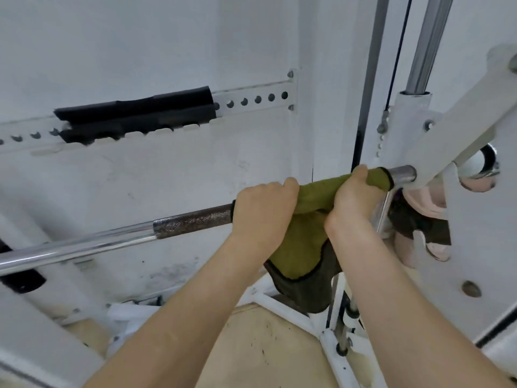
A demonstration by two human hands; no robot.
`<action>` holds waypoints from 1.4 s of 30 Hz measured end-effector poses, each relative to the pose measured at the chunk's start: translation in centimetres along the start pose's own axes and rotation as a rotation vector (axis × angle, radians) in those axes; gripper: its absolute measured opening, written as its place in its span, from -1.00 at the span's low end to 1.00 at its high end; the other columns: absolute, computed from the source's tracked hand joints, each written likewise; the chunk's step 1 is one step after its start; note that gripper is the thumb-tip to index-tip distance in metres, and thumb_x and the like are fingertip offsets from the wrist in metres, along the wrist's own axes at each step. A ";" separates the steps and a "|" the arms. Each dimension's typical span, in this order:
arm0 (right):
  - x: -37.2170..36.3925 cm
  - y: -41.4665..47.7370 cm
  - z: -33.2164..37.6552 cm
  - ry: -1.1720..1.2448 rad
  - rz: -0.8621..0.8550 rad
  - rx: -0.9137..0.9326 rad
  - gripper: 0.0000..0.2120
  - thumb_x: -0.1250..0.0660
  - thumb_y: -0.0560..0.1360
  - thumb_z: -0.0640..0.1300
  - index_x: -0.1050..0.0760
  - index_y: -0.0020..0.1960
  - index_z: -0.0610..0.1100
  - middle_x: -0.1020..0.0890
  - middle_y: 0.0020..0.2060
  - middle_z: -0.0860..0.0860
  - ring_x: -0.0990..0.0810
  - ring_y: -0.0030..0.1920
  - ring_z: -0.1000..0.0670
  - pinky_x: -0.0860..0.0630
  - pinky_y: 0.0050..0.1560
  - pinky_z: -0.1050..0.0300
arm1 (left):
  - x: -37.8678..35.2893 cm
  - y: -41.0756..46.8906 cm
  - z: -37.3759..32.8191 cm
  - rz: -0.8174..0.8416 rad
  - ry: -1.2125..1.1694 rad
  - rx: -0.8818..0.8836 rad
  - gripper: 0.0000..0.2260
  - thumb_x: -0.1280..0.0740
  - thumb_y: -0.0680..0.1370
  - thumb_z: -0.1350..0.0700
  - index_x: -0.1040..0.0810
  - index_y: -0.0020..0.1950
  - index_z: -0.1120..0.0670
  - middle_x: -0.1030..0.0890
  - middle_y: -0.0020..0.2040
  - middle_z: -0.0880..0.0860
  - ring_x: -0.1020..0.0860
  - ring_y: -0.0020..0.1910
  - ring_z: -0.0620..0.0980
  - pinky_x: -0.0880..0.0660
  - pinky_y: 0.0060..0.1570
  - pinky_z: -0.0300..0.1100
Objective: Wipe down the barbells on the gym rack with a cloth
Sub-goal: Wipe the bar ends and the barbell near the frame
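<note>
Both your hands are on the barbell (pixel 117 242), clamped over the green cloth (pixel 313 197) that wraps the bar. Your left hand (pixel 263 211) grips the cloth's left end, fingers curled over the top of the bar, right at the edge of the knurled section (pixel 193 221). Your right hand (pixel 352 200) grips nearer the bar's right end, thumb on top, just beside the cloth's black-trimmed edge.

Cloth: olive green, dark hem. Part is wound round the bar between and under your hands; the rest hangs loose below, between your wrists, with a darker flap at the bottom.

Bar runs from lower left up to the right. Left of your left hand: short knurled stretch, then smooth chrome out to the frame edge, all bare. Right of your right hand: only a short stub of bare chrome (pixel 402 175) before the bar meets the white rack bracket (pixel 458 130). Little room to the right, plenty to the left.

Behind the bar: white wall (pixel 140 37) with a perforated white rail (pixel 251 100), part of it covered by a black pad (pixel 134 113). A chrome guide rod (pixel 428 43) and a thin black cable (pixel 397 51) rise at upper right. Below: white rack base tubes (pixel 282 303) on a tan floor (pixel 251 345). No containers in view.
</note>
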State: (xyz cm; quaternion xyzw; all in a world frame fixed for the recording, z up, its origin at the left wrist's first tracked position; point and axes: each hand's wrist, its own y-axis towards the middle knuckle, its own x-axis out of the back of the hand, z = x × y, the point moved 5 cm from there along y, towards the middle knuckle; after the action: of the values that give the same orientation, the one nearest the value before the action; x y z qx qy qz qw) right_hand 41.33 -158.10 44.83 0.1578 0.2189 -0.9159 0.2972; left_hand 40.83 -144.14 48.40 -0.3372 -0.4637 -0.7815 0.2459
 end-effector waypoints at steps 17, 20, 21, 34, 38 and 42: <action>-0.8 -11.8 -0.9 -1.261 0.907 0.525 -0.69 -0.27 0.53 0.11 -0.61 -0.13 -0.11 -0.68 -0.28 0.01 -0.65 -0.29 0.01 -0.54 -0.20 0.14 | 1.2 -9.0 13.6 0.188 -0.044 0.190 -0.87 -0.28 0.44 0.00 -0.38 -0.09 -0.02 -0.43 -0.30 -0.06 -0.43 -0.27 0.05 -0.32 -0.22 -0.10; -4.2 -15.0 -1.1 -1.462 0.785 1.194 -0.56 -0.34 0.40 0.27 -0.44 0.17 0.06 -0.50 0.04 0.03 -0.50 0.03 -0.03 -0.45 0.08 -0.04 | 1.4 -10.6 14.8 0.235 -0.160 0.108 -0.56 -0.34 0.39 -0.08 -0.39 0.25 -0.11 -0.53 0.03 -0.08 -0.47 0.06 0.03 -0.34 0.09 -0.03; -5.5 -15.8 -2.8 -1.587 0.823 1.297 -0.47 -0.34 0.38 0.31 -0.37 0.25 0.08 -0.47 0.09 0.02 -0.46 0.11 -0.06 -0.37 0.16 -0.10 | 1.6 -11.5 15.7 0.244 -0.209 0.105 -0.47 -0.36 0.40 -0.13 -0.33 0.35 -0.15 -0.51 0.15 -0.09 -0.43 0.16 0.02 -0.31 0.18 -0.02; -21.4 -41.5 -19.9 -1.539 1.114 1.676 -0.79 -0.26 0.51 -0.11 -0.25 -0.22 -0.09 -0.31 -0.43 0.05 -0.24 -0.47 0.04 -0.08 -0.47 0.16 | 4.7 -31.3 39.3 0.015 -0.214 0.537 -0.55 -0.33 0.42 0.27 -0.47 0.32 0.17 -0.48 0.30 0.14 -0.44 0.26 0.16 -0.40 0.19 0.00; -24.2 -47.2 -23.1 -1.509 1.171 1.686 -0.74 -0.21 0.55 -0.10 -0.21 -0.27 -0.08 -0.30 -0.41 0.05 -0.24 -0.45 0.05 -0.08 -0.46 0.15 | 5.0 -35.8 45.2 0.042 -0.216 0.632 -0.50 -0.28 0.43 0.30 -0.43 0.38 0.15 -0.44 0.35 0.11 -0.39 0.31 0.10 -0.39 0.22 -0.06; -27.5 -54.9 -27.1 -1.456 1.253 1.674 -0.86 -0.19 0.55 -0.19 -0.28 -0.16 -0.11 -0.40 -0.36 0.05 -0.26 -0.43 0.01 -0.07 -0.46 0.14 | 5.3 -38.7 50.1 0.009 -0.252 0.727 -0.51 -0.23 0.50 0.27 -0.35 0.45 0.16 -0.39 0.40 0.10 -0.35 0.35 0.07 -0.34 0.30 -0.07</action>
State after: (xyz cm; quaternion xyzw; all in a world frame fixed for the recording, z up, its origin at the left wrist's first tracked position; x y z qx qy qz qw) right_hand 33.21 -91.67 50.06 -0.1646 -0.7481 -0.3519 0.5380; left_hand 25.38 -82.58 47.96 -0.3238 -0.7356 -0.5175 0.2939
